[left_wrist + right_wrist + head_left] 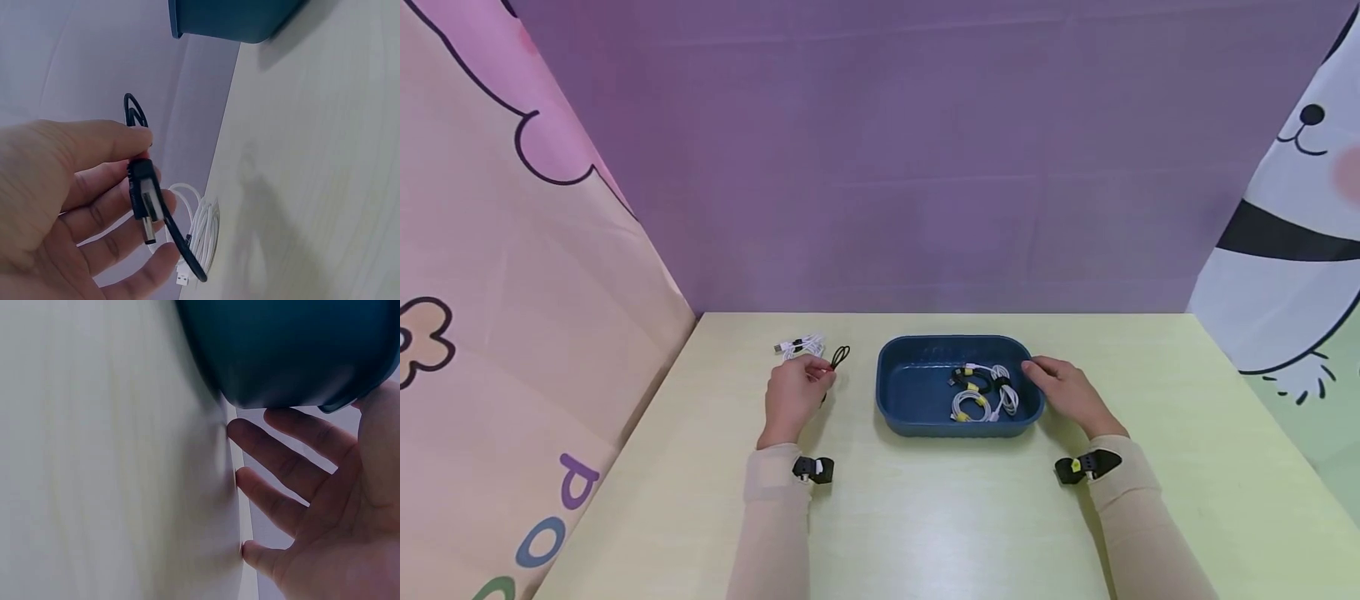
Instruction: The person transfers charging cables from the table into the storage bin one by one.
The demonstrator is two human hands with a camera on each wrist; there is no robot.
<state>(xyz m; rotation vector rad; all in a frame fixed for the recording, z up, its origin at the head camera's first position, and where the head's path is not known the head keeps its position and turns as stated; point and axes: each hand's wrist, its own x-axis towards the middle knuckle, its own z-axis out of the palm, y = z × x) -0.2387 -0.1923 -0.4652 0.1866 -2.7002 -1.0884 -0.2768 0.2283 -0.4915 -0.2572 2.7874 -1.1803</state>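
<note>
My left hand (793, 397) pinches a small black cable (840, 357) between thumb and fingers above the left part of the table. In the left wrist view the cable (142, 170) is folded in a bundle, with a metal barrel plug hanging down beside a flat connector. A blue plastic bin (917, 428) stands at the middle of the table. My right hand (1070, 395) holds its right end, thumb over the rim. From the right wrist view, the forefinger touches the bin's outer wall (281, 369) and the other fingertips reach down to the tabletop.
Inside the bin, on its right side, lie several coiled cables: a black one (979, 385), a white one (1009, 400) and a ring-shaped white one (956, 408) with yellow ties. A white USB cable bundle (805, 343) lies on the table (865, 517) behind my left hand.
</note>
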